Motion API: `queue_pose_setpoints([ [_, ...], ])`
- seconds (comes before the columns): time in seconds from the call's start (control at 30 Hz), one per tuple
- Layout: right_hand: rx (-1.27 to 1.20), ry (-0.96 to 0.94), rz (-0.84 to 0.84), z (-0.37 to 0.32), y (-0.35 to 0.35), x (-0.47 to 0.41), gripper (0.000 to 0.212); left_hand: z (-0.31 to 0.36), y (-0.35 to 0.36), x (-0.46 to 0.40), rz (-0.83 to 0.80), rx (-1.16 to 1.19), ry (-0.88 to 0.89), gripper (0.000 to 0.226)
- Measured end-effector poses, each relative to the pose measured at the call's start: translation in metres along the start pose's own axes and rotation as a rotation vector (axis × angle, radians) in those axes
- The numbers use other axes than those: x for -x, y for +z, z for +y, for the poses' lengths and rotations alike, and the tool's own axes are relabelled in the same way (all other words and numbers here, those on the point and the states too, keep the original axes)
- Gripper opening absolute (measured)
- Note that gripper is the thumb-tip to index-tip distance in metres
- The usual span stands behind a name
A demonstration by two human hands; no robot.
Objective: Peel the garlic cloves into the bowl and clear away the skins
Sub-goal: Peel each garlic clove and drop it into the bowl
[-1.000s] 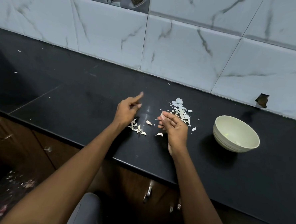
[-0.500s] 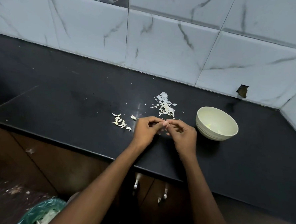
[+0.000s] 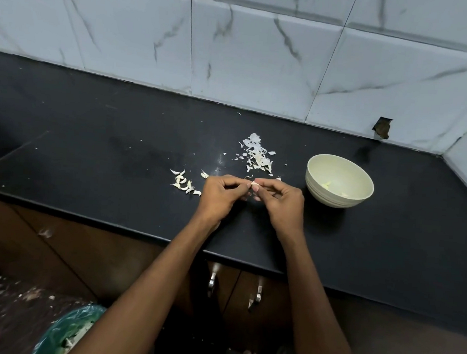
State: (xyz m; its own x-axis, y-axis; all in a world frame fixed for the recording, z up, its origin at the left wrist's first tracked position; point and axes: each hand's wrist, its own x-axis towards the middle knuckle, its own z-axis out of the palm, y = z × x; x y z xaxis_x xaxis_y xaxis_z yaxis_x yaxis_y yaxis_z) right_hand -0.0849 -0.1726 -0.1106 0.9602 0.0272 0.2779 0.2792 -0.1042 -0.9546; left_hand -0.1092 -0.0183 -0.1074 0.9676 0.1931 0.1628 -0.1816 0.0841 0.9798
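Observation:
My left hand [image 3: 221, 194] and my right hand [image 3: 279, 198] meet fingertip to fingertip above the black counter [image 3: 91, 151], both pinching one small garlic clove [image 3: 254, 182]. A group of unpeeled cloves [image 3: 184, 183] lies on the counter just left of my left hand. A heap of white skins [image 3: 257, 155] lies behind my hands. The pale bowl [image 3: 338, 180] stands to the right of my right hand and holds a few peeled cloves.
White marble tiles form the wall behind the counter and turn a corner at the far right. Brown cabinet doors with metal handles [image 3: 212, 279] sit below the counter edge. A bin with a green bag [image 3: 67, 331] stands on the floor at lower left.
My left hand came from above the unpeeled cloves over to my right hand, and both now pinch one clove. The camera shifted, so the bin came into view.

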Motion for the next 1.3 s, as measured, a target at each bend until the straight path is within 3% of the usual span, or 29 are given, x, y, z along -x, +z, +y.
queue_pose_setpoints([
  [0.37,0.074,-0.033,0.010,-0.002,0.000,0.002,0.014,0.006,-0.002,0.003,-0.044,0.039,-0.017,0.009],
  [0.5,0.208,-0.120,0.010,-0.003,0.003,0.005,0.015,0.006,-0.001,0.003,-0.006,-0.012,-0.039,0.023],
  [0.67,0.377,-0.272,0.031,-0.003,0.004,0.009,0.020,0.004,0.000,0.003,0.037,-0.113,-0.038,0.017],
  [1.03,0.436,-0.405,0.046,-0.009,0.009,0.014,0.018,0.008,0.001,0.004,0.053,0.016,-0.106,0.021],
  [1.3,0.135,-0.147,-0.029,-0.009,0.006,0.008,0.016,0.011,0.002,0.004,0.060,0.083,-0.093,0.026],
])
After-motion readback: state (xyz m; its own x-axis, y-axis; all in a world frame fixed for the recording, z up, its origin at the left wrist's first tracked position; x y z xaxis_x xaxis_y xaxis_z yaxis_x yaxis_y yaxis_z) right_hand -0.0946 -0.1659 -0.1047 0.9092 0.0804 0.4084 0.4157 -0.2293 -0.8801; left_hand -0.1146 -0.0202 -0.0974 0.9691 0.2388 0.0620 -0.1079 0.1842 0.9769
